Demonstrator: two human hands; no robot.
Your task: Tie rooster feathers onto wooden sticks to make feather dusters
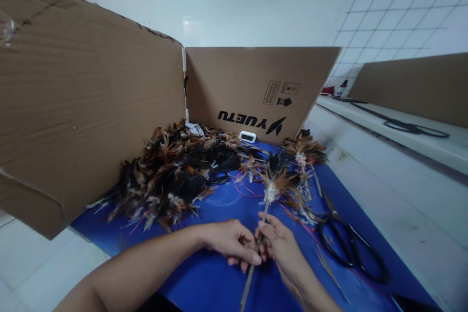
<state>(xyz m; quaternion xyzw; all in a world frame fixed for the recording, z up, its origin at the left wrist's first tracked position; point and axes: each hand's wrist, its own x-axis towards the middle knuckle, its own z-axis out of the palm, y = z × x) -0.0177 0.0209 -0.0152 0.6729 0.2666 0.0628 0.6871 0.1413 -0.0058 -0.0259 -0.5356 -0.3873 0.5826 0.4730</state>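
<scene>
Both my hands meet low in the middle of the blue mat (219, 282). My left hand (228, 243) and my right hand (280, 246) are closed around a thin wooden stick (256, 253). The stick points up and away, and a tuft of brown and black feathers (275, 181) is bound at its far end with pale wrapping. A big pile of loose dark and brown feathers (175, 170) lies to the left of the stick. Two more feathered sticks (305, 153) rest at the right behind it.
Black scissors (351, 243) lie on the mat right of my right hand. Cardboard walls (84, 102) fence the left and back. Red thread (243, 187) loops by the feathers. A small white device (247, 136) sits at the back. A second pair of scissors (409, 126) lies on the white ledge.
</scene>
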